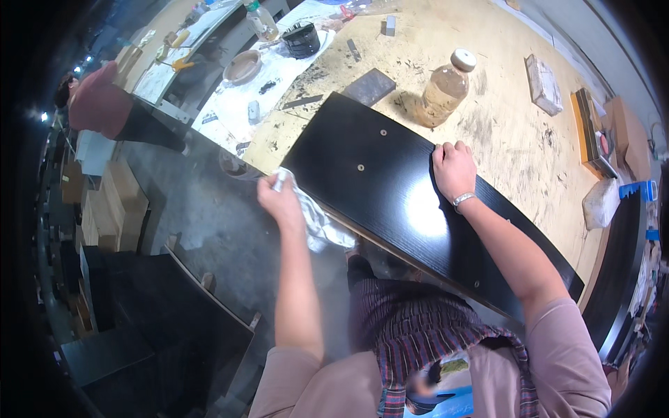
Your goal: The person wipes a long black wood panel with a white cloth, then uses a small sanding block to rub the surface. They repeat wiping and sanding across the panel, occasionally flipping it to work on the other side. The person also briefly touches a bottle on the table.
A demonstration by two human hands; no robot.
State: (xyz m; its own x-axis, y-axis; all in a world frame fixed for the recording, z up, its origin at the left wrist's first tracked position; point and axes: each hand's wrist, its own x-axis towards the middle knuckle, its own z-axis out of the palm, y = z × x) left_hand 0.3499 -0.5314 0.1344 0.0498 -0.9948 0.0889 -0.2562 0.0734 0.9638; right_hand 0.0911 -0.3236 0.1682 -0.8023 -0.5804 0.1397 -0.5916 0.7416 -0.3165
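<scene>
A glossy black board with small round metal fittings in its face lies across the near side of the worktable. My left hand is closed on a white cloth, just off the board's left near edge; the cloth's loose end hangs down alongside that edge. Over at the far long edge, my right hand grips the board with its fingers curled, partly hidden from view. Just beyond the board are a dark flat block and a plastic bottle with a white cap and cloudy, brownish liquid.
Paint-stained worktable bears a black tub, a round dish, a clear bottle and a pale block. An open box stands at right. Dark panels fill the lower left; another person stands beyond.
</scene>
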